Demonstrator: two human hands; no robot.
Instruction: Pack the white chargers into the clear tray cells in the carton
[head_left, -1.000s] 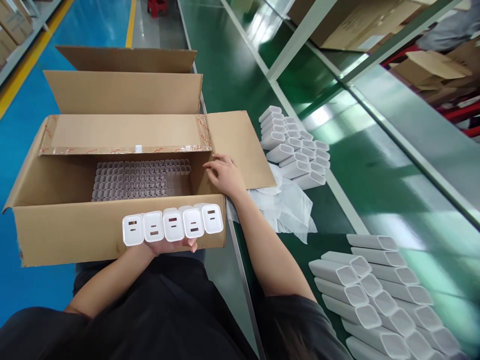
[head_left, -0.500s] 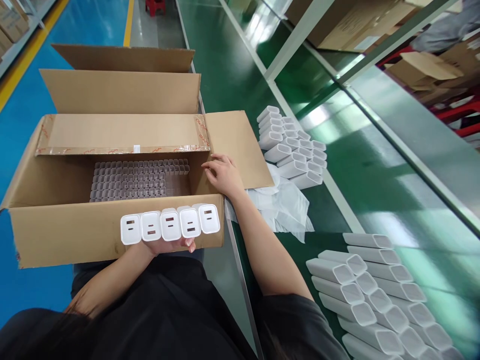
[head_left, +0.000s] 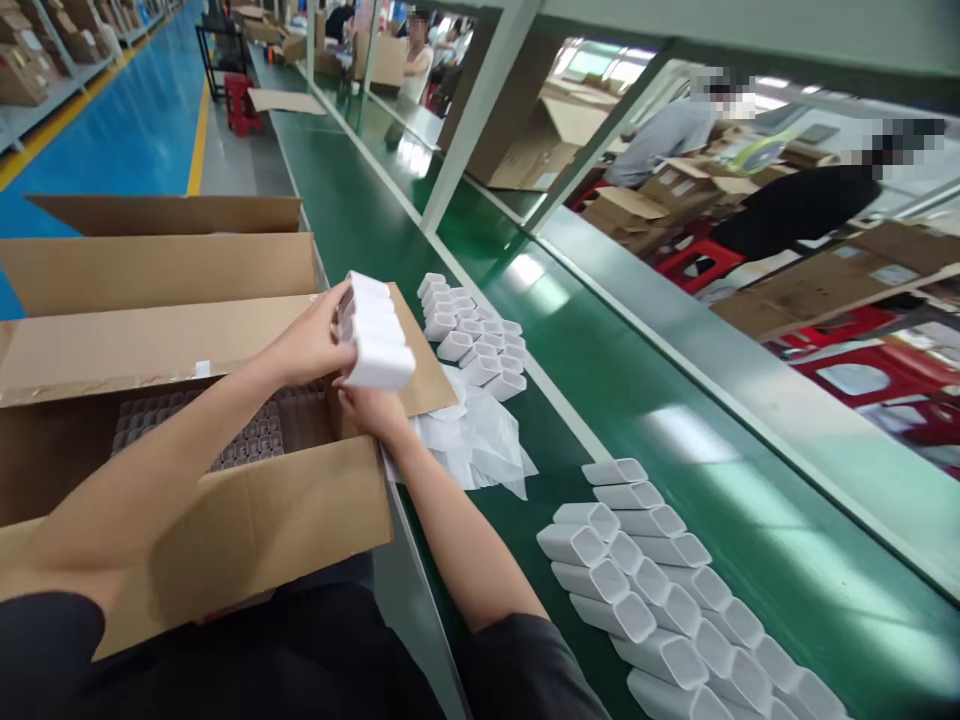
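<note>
1. Left hand [head_left: 311,338] clamps a row of white casings [head_left: 379,340], carton [head_left: 289,515] below.
2. Right hand [head_left: 377,410] sits just under that grip, its hold unclear.
3. Carrying appears the step; the next move calls for even pressure.

Several smooth white casings [head_left: 379,332] with rounded corners form one tilted, side-by-side row, held up at the right end of the cardboard box [head_left: 300,510].

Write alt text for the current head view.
A person's left hand holds a row of white casings at an open cardboard box, right hand below them. Beside it, a green worktop holds a far stack and a near stack of casings, plus white sheeting.
</note>
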